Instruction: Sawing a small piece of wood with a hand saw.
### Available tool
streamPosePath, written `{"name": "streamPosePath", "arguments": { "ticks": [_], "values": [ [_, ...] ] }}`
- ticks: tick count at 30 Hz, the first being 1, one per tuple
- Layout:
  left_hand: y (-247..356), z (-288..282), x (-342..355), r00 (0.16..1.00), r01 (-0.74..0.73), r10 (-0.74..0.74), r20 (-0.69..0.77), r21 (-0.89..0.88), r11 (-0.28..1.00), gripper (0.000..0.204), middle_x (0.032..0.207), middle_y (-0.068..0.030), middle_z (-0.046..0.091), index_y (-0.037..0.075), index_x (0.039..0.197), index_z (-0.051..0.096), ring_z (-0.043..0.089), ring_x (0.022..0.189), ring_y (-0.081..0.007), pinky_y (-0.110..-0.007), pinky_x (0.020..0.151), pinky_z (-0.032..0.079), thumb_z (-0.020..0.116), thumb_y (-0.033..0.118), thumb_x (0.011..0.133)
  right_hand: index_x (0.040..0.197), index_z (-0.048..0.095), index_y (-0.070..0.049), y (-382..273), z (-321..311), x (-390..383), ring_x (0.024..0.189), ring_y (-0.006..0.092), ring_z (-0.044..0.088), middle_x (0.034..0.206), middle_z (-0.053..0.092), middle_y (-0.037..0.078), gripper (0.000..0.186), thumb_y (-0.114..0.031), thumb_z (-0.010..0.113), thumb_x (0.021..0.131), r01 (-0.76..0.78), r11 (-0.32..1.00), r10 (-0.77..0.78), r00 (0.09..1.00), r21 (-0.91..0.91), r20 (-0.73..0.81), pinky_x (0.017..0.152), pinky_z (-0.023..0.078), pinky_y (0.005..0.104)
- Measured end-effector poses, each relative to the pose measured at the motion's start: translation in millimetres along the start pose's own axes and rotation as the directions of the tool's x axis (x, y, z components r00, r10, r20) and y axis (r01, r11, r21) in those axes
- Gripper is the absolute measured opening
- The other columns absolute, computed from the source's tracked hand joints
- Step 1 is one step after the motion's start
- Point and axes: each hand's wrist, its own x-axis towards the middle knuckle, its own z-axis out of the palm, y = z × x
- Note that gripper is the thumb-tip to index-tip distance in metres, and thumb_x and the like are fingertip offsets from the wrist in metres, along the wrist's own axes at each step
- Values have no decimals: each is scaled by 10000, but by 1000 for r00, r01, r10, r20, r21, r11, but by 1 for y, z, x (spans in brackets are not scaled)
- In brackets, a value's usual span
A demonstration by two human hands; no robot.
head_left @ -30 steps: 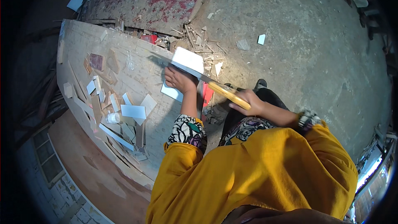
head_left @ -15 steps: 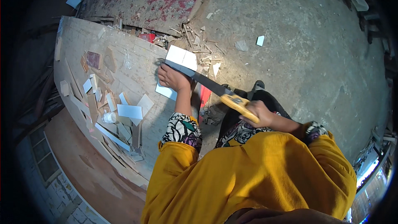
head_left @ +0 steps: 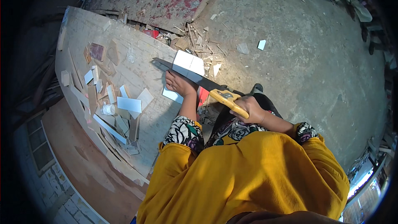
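Note:
My right hand (head_left: 250, 109) is closed round the yellow handle of a handsaw (head_left: 211, 86). Its dark blade runs up and left across a white-faced board (head_left: 188, 62) at the table's edge, and the tip reaches past the board over the tabletop. Just below the blade, my left hand (head_left: 180, 84) grips the board, its fingers bent and partly hidden. A thin line crosses the board's white face. Under my left wrist lies another pale, bluish-white piece (head_left: 172, 95); I cannot tell whether it belongs to the same board.
The wooden worktable (head_left: 145, 66) carries several white and bare wood offcuts (head_left: 129, 104), a clear plastic roll (head_left: 107, 109) and a dark red block (head_left: 97, 52). Wood scraps (head_left: 199, 41) litter the concrete floor (head_left: 298, 58) beyond the table's edge. Something red (head_left: 203, 95) shows below the board.
My right hand has pushed the saw up and left, so more of its tip extends past the board and the handle is nearer it. My left hand stays at the board.

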Motion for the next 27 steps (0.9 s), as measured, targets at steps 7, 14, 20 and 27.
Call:
{"name": "streamPosePath", "arguments": {
  "ticks": [7, 14, 20, 27],
  "values": [
    [3, 4, 10, 993, 65, -62, 104, -25, 998, 365, 1238, -69, 480, 54, 1244, 461, 447, 1163, -215, -364, 982, 311, 418, 182, 904, 851, 579, -68, -5, -8, 17, 692, 363, 585, 720, 580, 134, 185, -181, 684, 749, 103, 981, -128, 981, -167, -144, 630, 474, 412],
    [16, 0, 8, 998, 50, -48, 35, -49, 998, 384, 1288, -63, 466, 42, 1268, 441, 436, 1206, -196, -374, 1025, 282, 420, 170, 906, 804, 543, -63, 4, -12, 16, 607, 357, 563, 646, 528, 144, 212, -212, 693, 807, 11, 999, -8, 999, 50, -52, 550, 443, 398],
    [-3, 12, 18, 996, 90, -91, 20, 75, 993, 362, 1246, -36, 499, 74, 1254, 459, 466, 1175, -183, -374, 1007, 308, 422, 178, 910, 745, 521, -61, 10, -8, 32, 598, 388, 539, 635, 513, 163, 237, -231, 672, 812, -20, 997, 18, 1000, 74, 24, 538, 425, 409],
    [5, 4, 28, 996, 93, -94, -6, -107, 990, 283, 1214, -52, 538, 107, 1140, 556, 482, 1155, -218, -409, 988, 331, 431, 187, 899, 742, 530, -47, 5, 3, 25, 611, 396, 538, 638, 511, 177, 228, -223, 661, 807, -79, 997, 79, 997, 21, -8, 539, 419, 414]
  ]
}}
